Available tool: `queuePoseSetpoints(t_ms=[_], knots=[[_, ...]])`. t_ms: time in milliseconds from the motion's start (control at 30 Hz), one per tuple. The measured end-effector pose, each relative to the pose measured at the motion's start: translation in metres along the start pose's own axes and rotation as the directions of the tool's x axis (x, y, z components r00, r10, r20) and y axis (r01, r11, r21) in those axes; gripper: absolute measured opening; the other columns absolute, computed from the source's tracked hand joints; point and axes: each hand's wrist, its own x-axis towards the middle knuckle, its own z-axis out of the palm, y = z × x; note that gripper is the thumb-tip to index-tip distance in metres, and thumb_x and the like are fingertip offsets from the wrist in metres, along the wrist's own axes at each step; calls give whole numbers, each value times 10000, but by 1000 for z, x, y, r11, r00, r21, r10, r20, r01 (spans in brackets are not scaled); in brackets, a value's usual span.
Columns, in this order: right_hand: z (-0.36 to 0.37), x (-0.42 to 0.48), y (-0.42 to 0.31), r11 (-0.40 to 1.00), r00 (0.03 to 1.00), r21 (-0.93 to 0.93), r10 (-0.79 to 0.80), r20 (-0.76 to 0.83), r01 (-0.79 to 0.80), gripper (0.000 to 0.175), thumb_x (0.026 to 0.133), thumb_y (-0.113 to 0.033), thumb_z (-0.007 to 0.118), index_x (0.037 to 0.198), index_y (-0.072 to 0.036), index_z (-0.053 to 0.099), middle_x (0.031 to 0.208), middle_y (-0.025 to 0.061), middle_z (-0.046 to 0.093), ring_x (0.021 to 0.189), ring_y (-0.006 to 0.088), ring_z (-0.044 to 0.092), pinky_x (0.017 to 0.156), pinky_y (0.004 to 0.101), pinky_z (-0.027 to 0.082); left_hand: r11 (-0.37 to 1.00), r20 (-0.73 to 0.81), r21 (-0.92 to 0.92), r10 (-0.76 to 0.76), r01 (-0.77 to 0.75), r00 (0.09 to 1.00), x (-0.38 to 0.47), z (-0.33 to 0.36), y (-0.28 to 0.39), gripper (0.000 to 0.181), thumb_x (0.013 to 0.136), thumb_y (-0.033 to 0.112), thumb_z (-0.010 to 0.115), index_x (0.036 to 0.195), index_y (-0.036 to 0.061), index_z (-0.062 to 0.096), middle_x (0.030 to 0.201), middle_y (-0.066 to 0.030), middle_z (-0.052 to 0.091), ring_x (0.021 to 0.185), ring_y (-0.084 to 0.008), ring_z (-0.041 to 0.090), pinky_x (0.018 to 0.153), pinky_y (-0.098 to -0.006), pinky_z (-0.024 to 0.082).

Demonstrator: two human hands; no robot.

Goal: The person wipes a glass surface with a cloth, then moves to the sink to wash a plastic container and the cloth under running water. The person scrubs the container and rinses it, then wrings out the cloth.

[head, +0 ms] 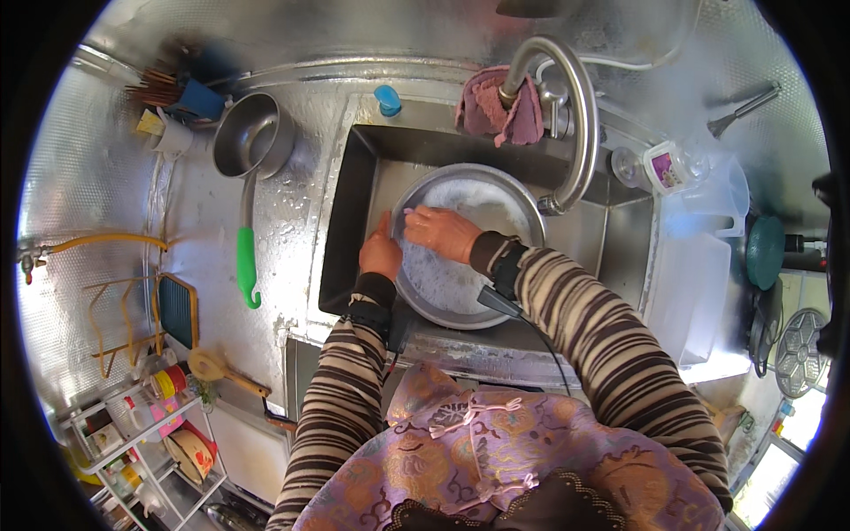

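Observation:
A round metal basin [499, 174] sits in the stainless steel sink [355, 192], holding water with white suds [465, 199]. My left hand [380, 251] is against the outer left side of the basin, one digit pointing up along the rim. Its other fingers are curled, and their undersides are hidden. Across the suds reaches my right hand [443, 233], its fingertips at the basin's left inner wall. A small lilac edge, perhaps cloth, [408, 211] shows at those fingertips; the rest of it is covered. Over the basin's right rim hangs the curved faucet spout [584, 133].
Left of the sink lies a saucepan [255, 136] with a green handle. A pink cloth [481, 109] drapes around the faucet base, beside a blue object [387, 101]. Clear plastic containers [704, 192] stand on the right. A white rack [159, 431] stands lower left.

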Motion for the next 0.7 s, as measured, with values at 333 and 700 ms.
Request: queuePoseSetpoints(t_ms=[333,700], knots=[[-14,-42,97,859,946,-399,269,-183,-322,77,777,-150,567,842,-128,602,939,59,536,1005,250,537,884,374,477,996,-41,-13,92,-93,995,2,7,-15,659,846,161,662,1463,206,436,969,-229,689,907,-398,667,802,-467,532],[-34,-170,-16,637,670,-685,683,290,-354,173,760,-151,590,818,-68,731,800,59,684,864,238,644,746,386,456,999,7,21,45,-45,999,0,0,-6,669,859,188,668,1476,241,413,1008,-212,696,931,-387,672,826,-463,532]])
